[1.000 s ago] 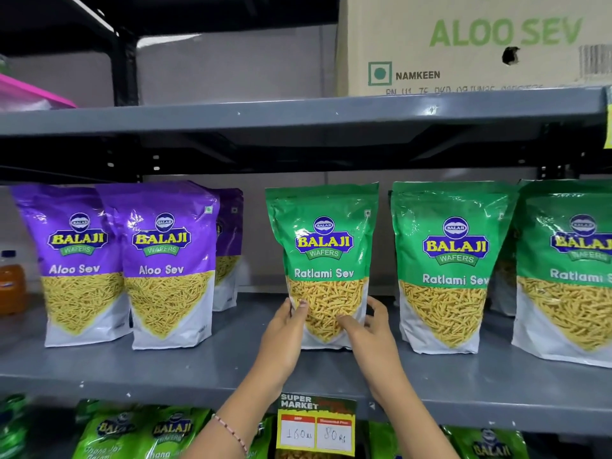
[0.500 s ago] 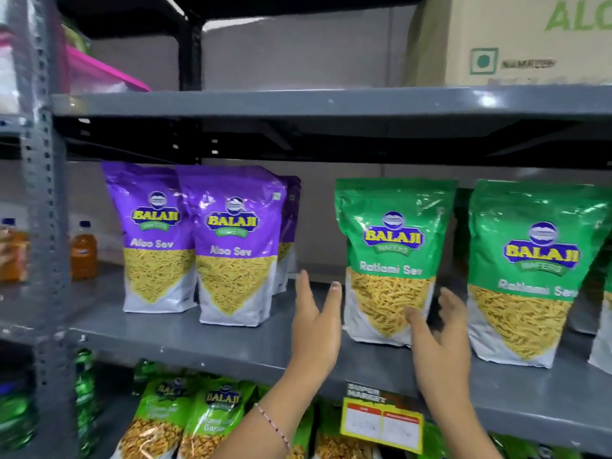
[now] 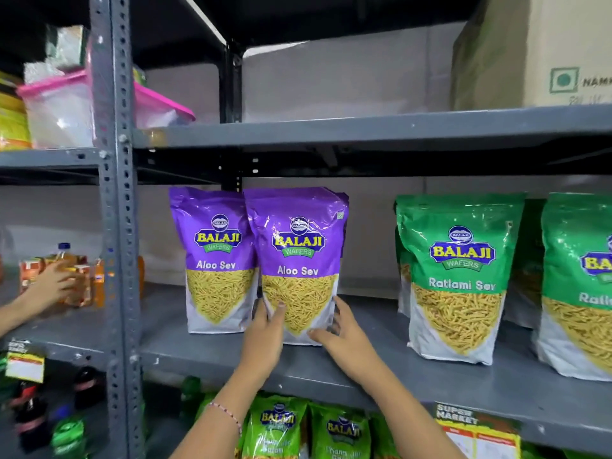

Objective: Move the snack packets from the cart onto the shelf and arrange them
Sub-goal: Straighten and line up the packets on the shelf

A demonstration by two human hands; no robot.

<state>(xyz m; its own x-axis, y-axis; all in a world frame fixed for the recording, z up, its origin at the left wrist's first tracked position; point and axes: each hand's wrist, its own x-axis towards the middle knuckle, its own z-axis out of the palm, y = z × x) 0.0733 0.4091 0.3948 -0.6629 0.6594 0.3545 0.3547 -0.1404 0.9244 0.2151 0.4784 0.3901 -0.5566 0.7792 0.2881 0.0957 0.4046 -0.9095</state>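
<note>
Two purple Aloo Sev packets stand upright on the grey middle shelf (image 3: 364,369). My left hand (image 3: 265,336) and my right hand (image 3: 341,332) grip the lower sides of the right purple packet (image 3: 298,256), which overlaps the left purple packet (image 3: 212,260). Green Ratlami Sev packets (image 3: 458,276) stand to the right, one more (image 3: 583,286) at the frame edge. The cart is out of view.
A perforated grey upright post (image 3: 116,226) divides the bays. Another person's hand (image 3: 53,286) touches orange bottles on the left shelf. A cardboard carton (image 3: 536,51) and a pink-lidded tub (image 3: 63,107) sit above. Green packets (image 3: 275,429) and a price tag (image 3: 477,429) lie below.
The view has swung left. Both my hands left the green Ratlami Sev packet, moved left and closed on the right purple Aloo Sev packet.
</note>
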